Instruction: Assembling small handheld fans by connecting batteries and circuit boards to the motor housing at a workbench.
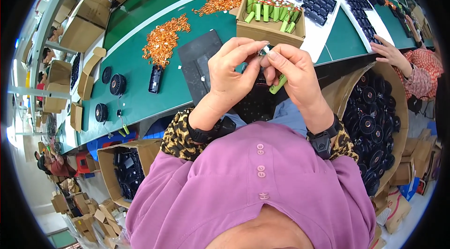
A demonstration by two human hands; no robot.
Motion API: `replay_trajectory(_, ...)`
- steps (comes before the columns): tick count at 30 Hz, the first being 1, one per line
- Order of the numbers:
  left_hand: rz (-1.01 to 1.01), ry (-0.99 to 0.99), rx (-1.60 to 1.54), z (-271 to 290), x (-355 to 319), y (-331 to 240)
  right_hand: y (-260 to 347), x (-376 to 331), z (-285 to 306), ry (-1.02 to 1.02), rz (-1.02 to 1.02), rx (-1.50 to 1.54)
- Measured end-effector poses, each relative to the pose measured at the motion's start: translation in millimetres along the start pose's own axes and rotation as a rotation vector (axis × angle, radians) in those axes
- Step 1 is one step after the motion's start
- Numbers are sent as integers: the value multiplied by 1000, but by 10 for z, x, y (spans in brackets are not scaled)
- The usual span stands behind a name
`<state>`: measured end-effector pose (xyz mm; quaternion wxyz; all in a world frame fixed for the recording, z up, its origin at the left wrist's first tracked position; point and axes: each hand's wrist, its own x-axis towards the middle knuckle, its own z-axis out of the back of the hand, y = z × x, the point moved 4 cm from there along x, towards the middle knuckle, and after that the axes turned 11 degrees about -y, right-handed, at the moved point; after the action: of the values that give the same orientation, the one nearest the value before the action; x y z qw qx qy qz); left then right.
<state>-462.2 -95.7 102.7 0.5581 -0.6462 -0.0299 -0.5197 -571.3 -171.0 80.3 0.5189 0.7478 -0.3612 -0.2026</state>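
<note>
- Purple shirt (262, 188) fills the lower frame, nearest the lens, hiding the lap.
- Green desk (140, 94) curves away, partly cut off at the rim.
- Cardboard box (269, 31) of green cells sits behind the hands.
- Left hand (229, 78) has its grip pinched together on a small pale part, too tiny to identify.
- Right hand (293, 73) has its grip clamped on a green battery (277, 85), mostly hidden beneath the fingers, above the desk edge.
</note>
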Motion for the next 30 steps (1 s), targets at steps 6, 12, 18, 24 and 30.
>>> replay_trajectory(6,-111,27,110,4,23,-59,-41,-45,-11,-24,-128,220)
replay_trajectory(12,-249,55,160,1,32,-104,17,-56,41,-21,-82,-6)
replay_trajectory(18,-220,33,142,49,36,-123,-65,-30,-67,41,-136,332)
replay_trajectory(24,-240,49,64,73,-52,-88,-30,-55,-6,-9,-68,-99)
replay_trajectory(30,-362,-44,175,413,101,-219,120,25,-260,69,169,-89)
